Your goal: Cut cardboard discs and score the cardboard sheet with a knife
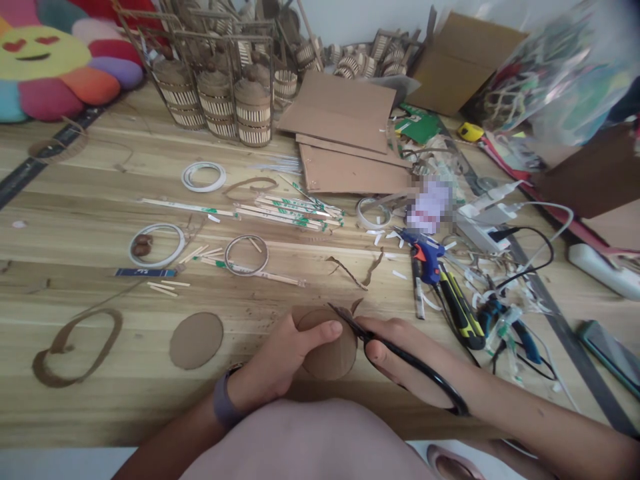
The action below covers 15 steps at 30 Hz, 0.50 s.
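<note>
My left hand (305, 343) grips a round cardboard disc (333, 357), its thumb lying on top and its other fingers hidden underneath. In my right hand (407, 357) is a pair of black-handled scissors (425, 370), the blades at the disc's upper right edge. A thin curl of cardboard rises beside the blades. Left of my left hand, a second cardboard disc (197, 341) lies flat on the wooden table (145, 373). Farther left rests a loop of brown strip (77, 347).
A blue glue gun (425, 257), a yellow-black utility knife (461, 307) and pliers (523, 340) lie on the right. Cardboard sheets (345, 110) are stacked behind. Small lidded stick baskets (253, 110) stand at the back. White rings (156, 245) and wrapped sticks (290, 210) lie mid-table.
</note>
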Each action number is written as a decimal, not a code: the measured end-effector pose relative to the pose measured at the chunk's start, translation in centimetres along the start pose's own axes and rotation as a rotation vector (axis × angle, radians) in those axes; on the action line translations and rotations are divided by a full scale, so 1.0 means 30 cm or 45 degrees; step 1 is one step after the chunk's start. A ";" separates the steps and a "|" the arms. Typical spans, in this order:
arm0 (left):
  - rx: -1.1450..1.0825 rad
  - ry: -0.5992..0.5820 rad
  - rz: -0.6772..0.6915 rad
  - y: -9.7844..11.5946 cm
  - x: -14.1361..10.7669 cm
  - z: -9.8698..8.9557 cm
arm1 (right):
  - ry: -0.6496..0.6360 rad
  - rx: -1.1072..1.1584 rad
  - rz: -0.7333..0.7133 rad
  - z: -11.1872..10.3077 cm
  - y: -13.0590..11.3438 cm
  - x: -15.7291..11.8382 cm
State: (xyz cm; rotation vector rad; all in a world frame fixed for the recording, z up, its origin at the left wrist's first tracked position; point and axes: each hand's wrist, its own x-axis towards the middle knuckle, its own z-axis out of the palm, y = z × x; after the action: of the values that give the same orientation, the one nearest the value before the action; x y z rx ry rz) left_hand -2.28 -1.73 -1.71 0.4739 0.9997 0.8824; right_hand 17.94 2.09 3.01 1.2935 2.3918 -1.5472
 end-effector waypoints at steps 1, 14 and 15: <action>0.005 0.004 -0.006 0.003 -0.002 0.001 | -0.004 -0.003 0.014 -0.001 -0.003 0.000; -0.239 0.121 -0.068 0.011 0.018 -0.002 | 0.267 -0.040 -0.051 0.063 0.008 0.042; -0.244 0.128 -0.066 0.009 0.019 -0.001 | 0.270 -0.042 -0.053 0.069 0.007 0.045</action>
State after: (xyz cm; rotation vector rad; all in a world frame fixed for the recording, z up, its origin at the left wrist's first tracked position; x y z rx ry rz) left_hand -2.29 -1.10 -1.84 0.2423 1.0032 0.9525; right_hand 16.36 1.39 1.23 1.4793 2.5714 -1.4396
